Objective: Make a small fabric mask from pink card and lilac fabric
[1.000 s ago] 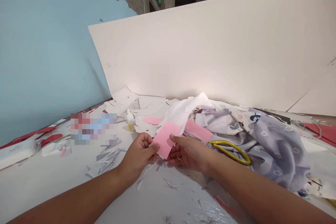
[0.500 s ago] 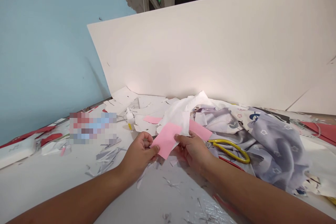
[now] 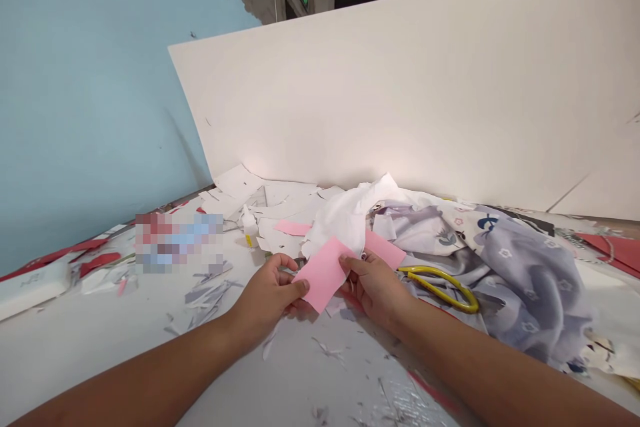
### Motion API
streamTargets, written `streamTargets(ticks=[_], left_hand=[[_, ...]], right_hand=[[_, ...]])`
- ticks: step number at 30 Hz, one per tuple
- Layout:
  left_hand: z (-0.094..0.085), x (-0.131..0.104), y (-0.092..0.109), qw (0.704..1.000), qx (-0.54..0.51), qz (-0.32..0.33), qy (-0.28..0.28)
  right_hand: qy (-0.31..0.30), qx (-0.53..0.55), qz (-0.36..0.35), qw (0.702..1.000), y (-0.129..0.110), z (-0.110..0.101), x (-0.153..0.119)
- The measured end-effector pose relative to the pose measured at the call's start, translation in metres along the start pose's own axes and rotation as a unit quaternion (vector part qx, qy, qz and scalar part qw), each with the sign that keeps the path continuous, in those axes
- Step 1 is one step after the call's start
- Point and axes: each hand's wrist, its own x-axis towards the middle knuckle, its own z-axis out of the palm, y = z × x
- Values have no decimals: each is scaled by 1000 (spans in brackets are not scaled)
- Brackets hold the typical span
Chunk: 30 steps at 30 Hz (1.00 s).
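A pink piece of paper (image 3: 325, 273) is held up over the table, tilted, between my two hands. My left hand (image 3: 280, 287) pinches its lower left corner between thumb and fingers. The upper right edge is gripped by my right hand (image 3: 367, 280), thumb on top. Behind the paper lies a crumpled white sheet (image 3: 340, 213). A second pink piece (image 3: 385, 250) shows just beyond my right hand, and another pink strip (image 3: 291, 228) lies farther back. Yellow scissor handles (image 3: 445, 287) rest right of my right hand; the blades are hidden.
Patterned grey-white fabric (image 3: 520, 280) is heaped at the right. Paper scraps (image 3: 210, 297) litter the white table (image 3: 150, 353). A small white bottle (image 3: 249, 227) stands at the back. A large white board (image 3: 390, 100) leans behind, beside a blue wall (image 3: 90, 93). Red pieces (image 3: 613, 250) lie far right.
Both hands and the pink paper have shifted slightly right and down. The paper lies a little flatter, and both hands still grip it.
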Motion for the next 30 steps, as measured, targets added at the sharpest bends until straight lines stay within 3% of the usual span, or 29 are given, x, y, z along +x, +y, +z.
streamTargets(ticks=[9, 16, 25, 30], left_hand=[[-1, -3, 6, 994, -15, -28, -100], [-5, -2, -2, 997, -16, -22, -74], [-3, -4, 10, 997, 21, -42, -56], [-2, -2, 4, 998, 54, -6, -28]], right_hand=[[16, -38, 16, 999, -3, 0, -3], [31, -56, 2, 998, -9, 7, -10], [46, -102, -28, 993, -9, 4, -7], [44, -120, -25, 992, -9, 3, -7]])
